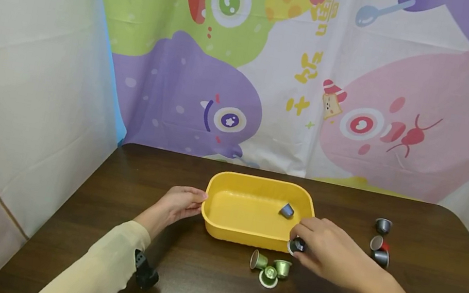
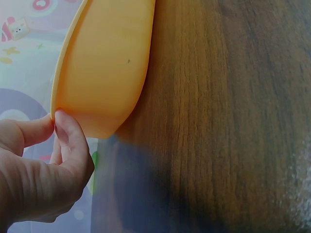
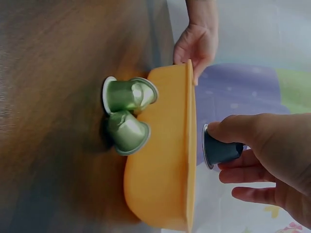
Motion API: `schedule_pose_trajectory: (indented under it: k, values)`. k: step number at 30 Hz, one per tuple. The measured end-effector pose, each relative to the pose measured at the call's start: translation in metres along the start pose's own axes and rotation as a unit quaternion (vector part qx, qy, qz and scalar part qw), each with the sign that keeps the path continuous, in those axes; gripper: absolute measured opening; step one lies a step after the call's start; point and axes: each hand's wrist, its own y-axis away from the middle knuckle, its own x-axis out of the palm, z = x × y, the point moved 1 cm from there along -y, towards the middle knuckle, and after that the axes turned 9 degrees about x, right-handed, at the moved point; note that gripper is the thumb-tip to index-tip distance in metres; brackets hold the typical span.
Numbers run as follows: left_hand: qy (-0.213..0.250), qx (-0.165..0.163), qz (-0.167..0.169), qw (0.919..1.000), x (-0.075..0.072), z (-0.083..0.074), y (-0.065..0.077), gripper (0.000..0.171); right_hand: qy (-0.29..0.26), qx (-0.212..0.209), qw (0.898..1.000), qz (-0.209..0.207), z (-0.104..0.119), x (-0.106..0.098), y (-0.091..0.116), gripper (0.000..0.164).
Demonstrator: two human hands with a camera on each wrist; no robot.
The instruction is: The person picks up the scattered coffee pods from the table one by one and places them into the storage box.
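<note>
A yellow plastic tub [image 1: 228,234] stands on the dark wooden table. My left hand [image 1: 175,208] pinches its left rim between thumb and fingers, as the left wrist view shows close up. Between the thumb and fingers of my right hand [image 1: 331,252] is a dark coffee capsule [image 3: 221,148], held right at the tub's front right rim. Inside the tub lies one blue coffee capsule [image 1: 286,210], tipped on its side. In front of the tub sit three green coffee capsules [image 1: 282,268] in a tight cluster, below and left of my right hand.
At the right of the table, a grey capsule [image 1: 383,225], a red capsule [image 1: 377,243] and another dark capsule [image 1: 380,258] lie in a short column. A printed cartoon curtain [image 1: 283,139] hangs behind the table's back edge.
</note>
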Motion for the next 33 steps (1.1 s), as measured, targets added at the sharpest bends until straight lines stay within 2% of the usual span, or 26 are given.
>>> schedule_pose_trajectory:
  k: [7,18,25,33]
  values:
    - [-0.005,0.002,0.0,1.0,0.001,-0.001,0.001,0.03,-0.009,-0.008,1.0,0.018,-0.003,-0.005,-0.009,0.028]
    - [-0.007,0.001,-0.002,1.0,0.001,-0.002,0.002,0.029,-0.024,0.02,0.997,0.071,-0.012,-0.009,-0.025,0.025]
    - [-0.009,0.0,-0.002,1.0,0.001,0.0,0.001,0.03,-0.04,0.02,0.994,0.095,-0.016,-0.01,-0.036,0.021]
    - [-0.012,-0.002,-0.004,0.9999,0.001,-0.001,0.002,0.03,-0.041,0.054,0.988,0.14,-0.023,-0.014,-0.046,0.019]
